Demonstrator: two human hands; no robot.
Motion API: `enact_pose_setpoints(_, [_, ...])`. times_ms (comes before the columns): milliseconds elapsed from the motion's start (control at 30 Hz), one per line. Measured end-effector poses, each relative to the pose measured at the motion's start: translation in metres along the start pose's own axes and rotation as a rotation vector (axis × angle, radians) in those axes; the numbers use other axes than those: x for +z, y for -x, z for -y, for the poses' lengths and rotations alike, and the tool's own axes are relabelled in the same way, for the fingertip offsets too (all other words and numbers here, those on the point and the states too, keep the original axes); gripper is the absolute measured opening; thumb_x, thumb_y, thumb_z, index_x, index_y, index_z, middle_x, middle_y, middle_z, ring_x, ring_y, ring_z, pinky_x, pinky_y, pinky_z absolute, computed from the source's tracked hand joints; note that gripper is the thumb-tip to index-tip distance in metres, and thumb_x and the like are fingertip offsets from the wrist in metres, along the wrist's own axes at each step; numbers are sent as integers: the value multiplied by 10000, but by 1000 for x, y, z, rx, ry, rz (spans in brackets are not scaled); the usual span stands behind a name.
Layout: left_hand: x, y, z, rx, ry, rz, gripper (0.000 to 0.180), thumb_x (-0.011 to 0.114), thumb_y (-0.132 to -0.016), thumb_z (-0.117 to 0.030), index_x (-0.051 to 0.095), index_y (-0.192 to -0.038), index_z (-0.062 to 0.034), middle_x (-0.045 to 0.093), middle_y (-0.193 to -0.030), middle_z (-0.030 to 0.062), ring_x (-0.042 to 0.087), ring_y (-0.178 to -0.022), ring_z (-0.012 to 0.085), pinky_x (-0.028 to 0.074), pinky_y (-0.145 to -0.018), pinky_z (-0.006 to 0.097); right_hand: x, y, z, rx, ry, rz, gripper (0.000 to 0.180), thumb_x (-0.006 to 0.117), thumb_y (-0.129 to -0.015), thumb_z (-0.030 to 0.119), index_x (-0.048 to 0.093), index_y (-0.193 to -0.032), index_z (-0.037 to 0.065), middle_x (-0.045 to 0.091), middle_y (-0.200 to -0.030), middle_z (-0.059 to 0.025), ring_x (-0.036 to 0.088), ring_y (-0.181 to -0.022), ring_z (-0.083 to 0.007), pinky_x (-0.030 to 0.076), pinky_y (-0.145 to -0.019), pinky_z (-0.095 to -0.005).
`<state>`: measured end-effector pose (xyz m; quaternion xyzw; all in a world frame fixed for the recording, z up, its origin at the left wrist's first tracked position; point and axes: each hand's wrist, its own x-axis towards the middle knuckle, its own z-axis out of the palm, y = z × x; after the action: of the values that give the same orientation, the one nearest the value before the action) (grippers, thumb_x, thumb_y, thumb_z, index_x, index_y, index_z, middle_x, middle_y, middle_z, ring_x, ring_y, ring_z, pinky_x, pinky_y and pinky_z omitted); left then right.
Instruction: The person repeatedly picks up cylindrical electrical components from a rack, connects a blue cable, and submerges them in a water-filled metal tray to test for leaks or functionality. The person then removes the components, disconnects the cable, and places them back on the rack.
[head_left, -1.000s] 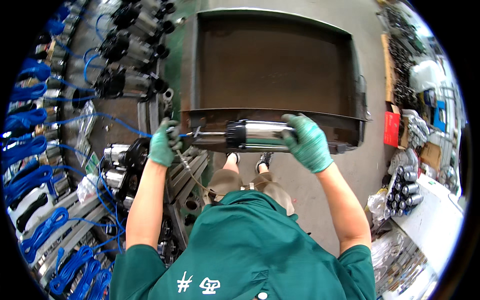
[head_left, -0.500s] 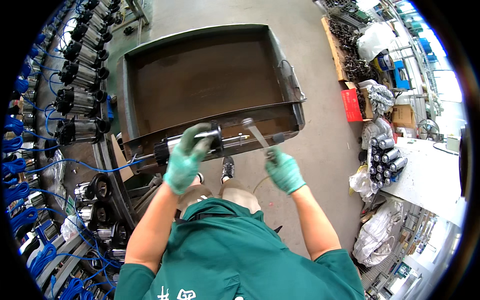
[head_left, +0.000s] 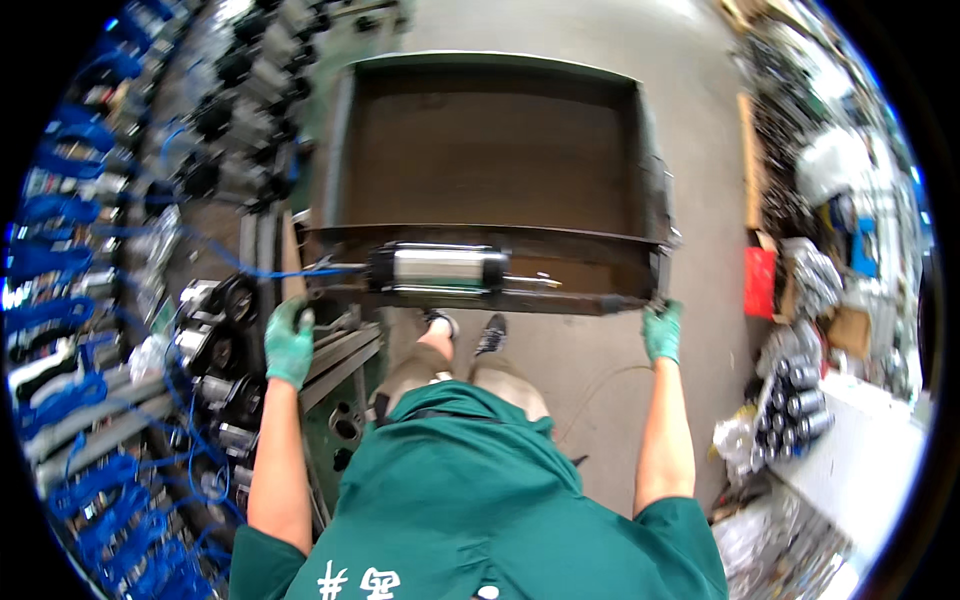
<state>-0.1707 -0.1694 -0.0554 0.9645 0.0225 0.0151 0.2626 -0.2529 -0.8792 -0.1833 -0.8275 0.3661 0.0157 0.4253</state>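
Standing over a large rectangular brown steel tray (head_left: 490, 150), with the left green-gloved hand (head_left: 288, 345) half curled near its front left end and the right green-gloved hand (head_left: 662, 332) at its front right corner, well apart from each other and both off the work. Cannot tell, through the blur, of any grip in either, nor of any contact between right fingertips and tray. Judging from the polished silver metal cylinder (head_left: 445, 268) lying level along the narrow front section of the tray, looks only part assembled. Already includes black round end pieces (head_left: 382, 268) on both ends of the body and a thin blue cable (head_left: 265, 272) leading to the left end, so seems done there. Appears unfinished at the right, showing bare slender metal rods (head_left: 530, 280) with no cover over them. Leaves that end, by this judgement, as the remaining part.
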Motion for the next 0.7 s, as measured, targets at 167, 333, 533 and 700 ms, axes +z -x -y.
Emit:
enact_pose_setpoints(167, [-9,-22,48,29,-272,-75,340,714,-943,-157,703,-1263,-41,706,-1285,190,621,-1247,408,492,-1092,503,21,60,135,-387,249,-116,386,747,-947,149,606,-1282,18,644,-1169,-207,646,-1023,-360,541,-926,-454])
enact_pose_setpoints(333, [0,-72,53,-149,-318,186,284,675,-924,-153,693,-1200,-92,708,-1285,193,553,-1377,411,454,-1117,545,96,148,315,-528,182,375,408,774,-950,152,594,-1308,80,680,-1175,-157,701,-930,-304,581,-831,-411])
enact_pose_setpoints(533, [-16,-118,43,-26,-668,656,430,626,-992,-338,622,-1364,-124,693,-1371,154,547,-1429,363,180,-1234,743,147,133,347,-801,749,487,260,665,-922,201,650,-1156,89,684,-1275,-180,731,-904,-429,603,-769,-512])
enact_pose_setpoints(700, [-58,-132,53,180,-438,712,336,625,-1027,-395,720,-1204,-125,705,-1159,153,659,-1165,379,367,-1133,623,136,122,394,-626,750,629,204,635,-895,174,642,-1075,79,765,-886,-168,743,-832,-409,585,-792,-524])
